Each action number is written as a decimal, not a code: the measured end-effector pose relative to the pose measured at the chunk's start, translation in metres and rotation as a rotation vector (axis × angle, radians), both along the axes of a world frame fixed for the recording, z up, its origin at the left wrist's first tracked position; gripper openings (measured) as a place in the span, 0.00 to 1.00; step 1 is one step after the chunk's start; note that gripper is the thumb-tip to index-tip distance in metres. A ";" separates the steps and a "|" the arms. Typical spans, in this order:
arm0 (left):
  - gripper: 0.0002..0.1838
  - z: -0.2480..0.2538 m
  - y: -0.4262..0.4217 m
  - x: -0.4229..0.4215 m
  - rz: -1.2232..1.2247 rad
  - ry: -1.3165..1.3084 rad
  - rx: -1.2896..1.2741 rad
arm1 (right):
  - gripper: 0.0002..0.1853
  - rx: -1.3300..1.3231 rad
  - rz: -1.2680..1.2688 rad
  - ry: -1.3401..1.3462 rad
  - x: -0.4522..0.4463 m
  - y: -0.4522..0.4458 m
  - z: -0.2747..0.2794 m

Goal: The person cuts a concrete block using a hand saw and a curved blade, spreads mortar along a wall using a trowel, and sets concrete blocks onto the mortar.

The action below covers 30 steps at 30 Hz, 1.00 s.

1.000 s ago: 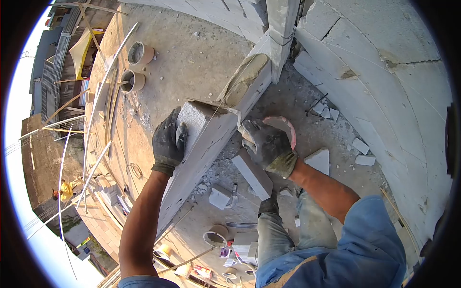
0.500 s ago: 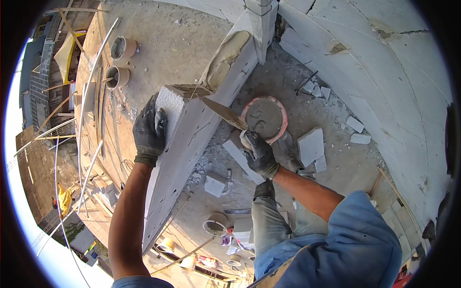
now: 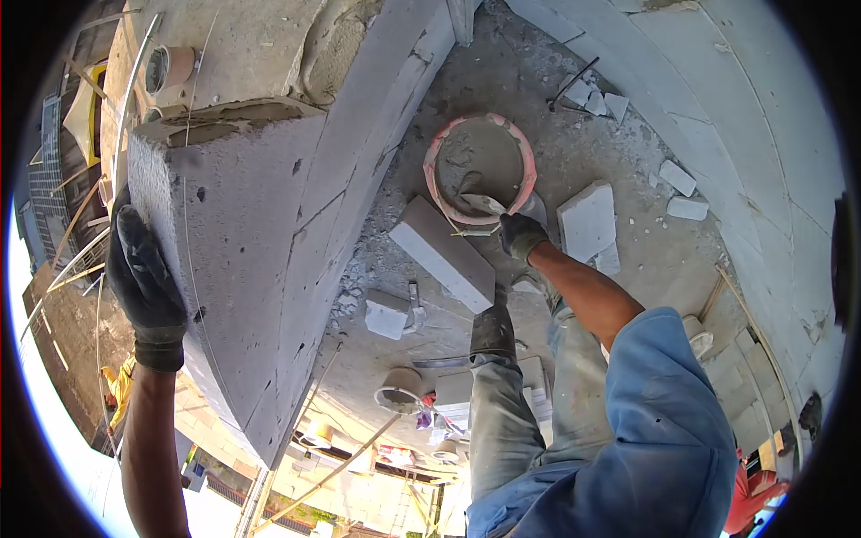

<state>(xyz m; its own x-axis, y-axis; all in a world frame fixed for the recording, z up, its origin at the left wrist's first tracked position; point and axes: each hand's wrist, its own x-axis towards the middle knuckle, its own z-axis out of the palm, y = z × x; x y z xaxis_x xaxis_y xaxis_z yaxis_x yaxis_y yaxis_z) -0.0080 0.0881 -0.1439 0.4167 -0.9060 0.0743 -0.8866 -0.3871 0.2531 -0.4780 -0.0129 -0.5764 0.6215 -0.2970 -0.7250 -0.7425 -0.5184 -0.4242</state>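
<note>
My left hand (image 3: 146,278), in a dark glove, lies against the outer face of a pale block (image 3: 238,188) at the top of the wall, fingers stretched along it. Grey mortar (image 3: 336,54) coats the wall top beyond this block. Down to the right, my gloved right hand (image 3: 522,236) is closed round the handle of a trowel (image 3: 485,204). The trowel's blade dips into a round pink-rimmed tub (image 3: 430,170) of wet mortar (image 3: 489,152). The fingers of my right hand are partly hidden. A thin string line runs along the wall.
A long loose block (image 3: 444,255) lies between the wall and my legs. Broken block pieces (image 3: 587,220) and a hammer (image 3: 415,308) are on the floor. Another bucket (image 3: 400,392) stands lower down. A person in red (image 3: 749,493) is at the lower right.
My right hand has carried the trowel from beside the wall top down into the mortar tub. The view has shifted closer over the wall; my left hand stays at the block.
</note>
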 end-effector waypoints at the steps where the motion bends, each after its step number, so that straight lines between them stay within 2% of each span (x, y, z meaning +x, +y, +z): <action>1: 0.30 -0.002 0.009 0.009 -0.008 0.050 -0.017 | 0.15 0.025 0.044 0.012 0.009 -0.002 -0.007; 2: 0.30 -0.003 0.014 0.016 -0.014 0.049 -0.010 | 0.15 0.032 0.038 0.011 0.010 -0.006 -0.031; 3: 0.30 -0.004 0.014 0.022 -0.280 -0.310 0.022 | 0.14 0.093 0.142 -0.096 0.007 -0.013 -0.062; 4: 0.29 -0.003 0.017 0.021 -0.258 -0.304 0.049 | 0.14 0.150 0.247 -0.205 -0.001 -0.019 -0.087; 5: 0.28 -0.001 0.017 0.017 -0.236 -0.299 0.077 | 0.14 0.142 0.238 -0.214 -0.005 -0.036 -0.092; 6: 0.28 0.001 0.018 0.014 -0.215 -0.294 0.106 | 0.14 0.456 0.047 -0.065 -0.010 -0.056 -0.092; 8: 0.27 -0.004 0.021 0.017 -0.065 -0.054 0.013 | 0.15 0.758 -0.145 0.074 -0.004 -0.091 -0.058; 10: 0.27 -0.006 0.017 0.013 -0.026 -0.034 0.033 | 0.18 0.993 -0.398 0.289 -0.001 -0.112 0.014; 11: 0.27 -0.007 0.020 0.011 0.000 -0.034 0.031 | 0.18 1.000 -0.392 0.279 -0.009 -0.104 0.015; 12: 0.28 -0.005 0.018 0.007 0.024 -0.037 0.027 | 0.16 0.913 -0.315 -0.004 -0.023 -0.100 0.012; 14: 0.28 0.015 -0.030 -0.028 0.100 0.166 0.047 | 0.13 0.987 -0.449 -0.169 -0.022 -0.097 0.046; 15: 0.27 0.013 -0.029 -0.033 0.175 0.163 0.028 | 0.12 1.163 -0.650 -0.048 -0.011 -0.102 0.090; 16: 0.26 0.013 -0.031 -0.033 0.182 0.140 0.020 | 0.11 1.108 -0.588 -0.194 -0.008 -0.098 0.100; 18: 0.24 0.016 -0.039 -0.034 0.133 0.080 0.026 | 0.16 1.173 -0.635 -0.449 0.005 -0.097 0.147; 20: 0.24 0.016 -0.035 -0.035 0.146 0.091 0.038 | 0.21 0.959 -0.561 -0.724 0.042 -0.106 0.209; 21: 0.23 0.020 -0.045 -0.040 0.123 0.131 0.001 | 0.21 0.956 -0.556 -0.746 0.064 -0.113 0.236; 23: 0.23 0.019 -0.043 -0.036 0.065 0.067 0.021 | 0.24 0.441 -0.384 -1.099 0.106 -0.120 0.281; 24: 0.23 0.020 -0.043 -0.035 0.022 0.026 0.020 | 0.24 0.438 -0.383 -1.112 0.123 -0.119 0.290; 26: 0.23 0.021 -0.046 -0.038 0.031 0.061 -0.007 | 0.26 0.161 -0.388 -1.229 0.152 -0.113 0.299; 30: 0.22 0.022 -0.049 -0.037 0.073 0.118 0.018 | 0.27 0.068 -0.398 -1.210 0.184 -0.089 0.307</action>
